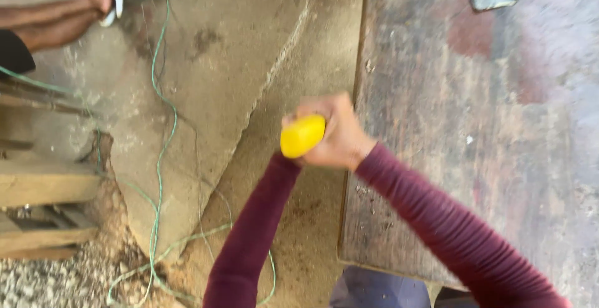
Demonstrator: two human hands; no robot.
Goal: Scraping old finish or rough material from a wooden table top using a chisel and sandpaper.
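Beside the worn wooden bench (474, 158), the right hand (340, 136) is clamping a rounded yellow plastic handle (302, 136), steadying it; the left hand's grip is hidden.

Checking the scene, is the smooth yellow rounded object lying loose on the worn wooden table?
No, the yellow rounded object is gripped in the right hand, beside the table's edge.

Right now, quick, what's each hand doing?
Right hand: closed around a yellow handle.
Left hand: hidden behind the yellow handle and right hand; cannot tell.
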